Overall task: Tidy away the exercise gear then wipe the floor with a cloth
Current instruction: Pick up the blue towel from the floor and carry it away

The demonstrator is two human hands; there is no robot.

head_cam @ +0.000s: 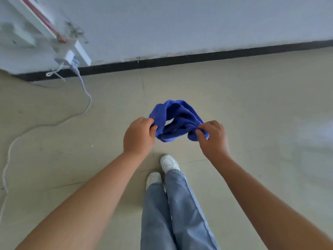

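- We stand on a pale tiled floor (pixel 252 105) that runs up to a black skirting strip (pixel 198 57) under a light wall (pixel 198 24).
- At the far left a white plug block (pixel 69 57) sits low on the wall, and its white cable (pixel 45 124) snakes down across the tiles toward the left edge of view.
- Our left hand (pixel 137 136) pinches one bunched end of the blue cloth (pixel 177 120), thumb and fingers curled tight onto it.
- The cloth hangs in the air between both hands, crumpled and looped, well clear of the floor and above our white shoes (pixel 169 163).
- Our right hand (pixel 213 138) pinches the other end, fingertips closed on the fabric.
- We see no exercise gear here, so we judge the tidying is behind us and the wiping step is starting: the cloth is being spread or folded.
- Next we need to shape it into a flat pad, crouch, and press it to the tiles.
- Open room lies ahead and to the right; on the left we should keep strokes short of the cable, and stop at the skirting.
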